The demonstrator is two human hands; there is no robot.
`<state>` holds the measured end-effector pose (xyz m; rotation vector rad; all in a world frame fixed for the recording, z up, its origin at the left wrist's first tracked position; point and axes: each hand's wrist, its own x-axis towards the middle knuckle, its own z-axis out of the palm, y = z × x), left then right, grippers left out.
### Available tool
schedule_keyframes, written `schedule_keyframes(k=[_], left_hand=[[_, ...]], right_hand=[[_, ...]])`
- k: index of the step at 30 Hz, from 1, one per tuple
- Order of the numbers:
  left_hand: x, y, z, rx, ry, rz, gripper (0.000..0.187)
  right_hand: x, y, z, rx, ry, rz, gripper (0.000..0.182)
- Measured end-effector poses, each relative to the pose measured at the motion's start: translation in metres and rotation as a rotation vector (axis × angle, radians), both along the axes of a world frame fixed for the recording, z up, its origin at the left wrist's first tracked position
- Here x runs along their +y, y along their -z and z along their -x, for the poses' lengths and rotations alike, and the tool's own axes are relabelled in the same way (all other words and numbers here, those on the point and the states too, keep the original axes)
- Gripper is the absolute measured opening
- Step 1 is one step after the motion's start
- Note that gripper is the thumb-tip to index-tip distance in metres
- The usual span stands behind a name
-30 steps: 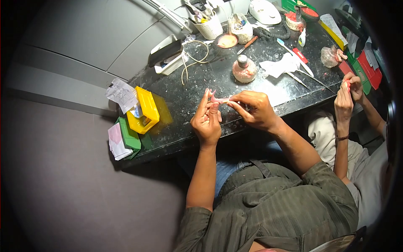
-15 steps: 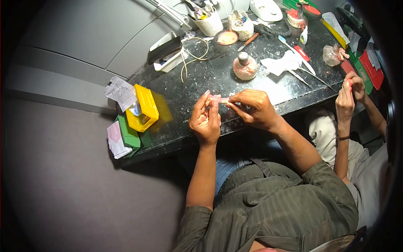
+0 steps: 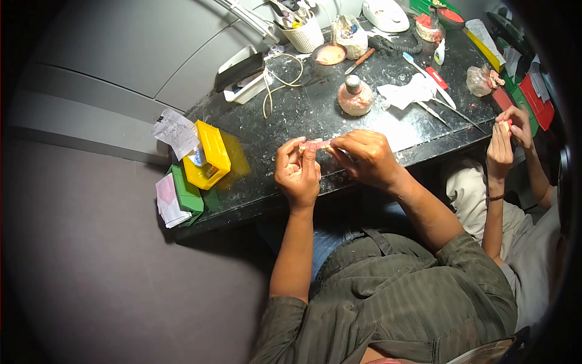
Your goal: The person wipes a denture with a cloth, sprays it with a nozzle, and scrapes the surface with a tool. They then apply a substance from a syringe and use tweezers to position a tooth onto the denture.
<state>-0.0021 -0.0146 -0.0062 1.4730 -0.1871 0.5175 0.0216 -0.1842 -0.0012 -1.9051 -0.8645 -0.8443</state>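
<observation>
Between my two hands is a small pink strip-like piece [image 3: 317, 145], over the front edge of the dark bench. My left hand [image 3: 298, 173] pinches its left end between thumb and fingers. At its right end, the thumb and fingertips of my right hand [image 3: 367, 158] are closed on the same piece. Fine detail of the piece is too small to tell. Behind my right hand stands a round pinkish-white bottle with a metal cap [image 3: 355, 99].
Yellow [image 3: 221, 164] and green [image 3: 187, 193] bins with papers sit at the bench's left end. White cloth [image 3: 407, 92], toothbrush [image 3: 427, 79], red-handled knife [image 3: 364, 58], dish [image 3: 330, 55] and utensil basket [image 3: 304, 36] lie behind. A co-worker's hands [image 3: 506, 142] hold a reddish piece at right.
The pink piece has tilted slightly between my fingers, and my right fingers have shifted a little on it. The co-worker's hands have turned slightly around their piece.
</observation>
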Motion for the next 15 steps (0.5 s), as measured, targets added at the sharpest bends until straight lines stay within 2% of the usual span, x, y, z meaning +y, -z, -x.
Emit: schedule_keyframes(k=[15], left_hand=[[0.0036,0.0036,-0.0005,0.005,0.057,-0.036,0.037]], right_hand=[[0.0006,0.0043,-0.0019,0.019,0.042,-0.02,0.015]])
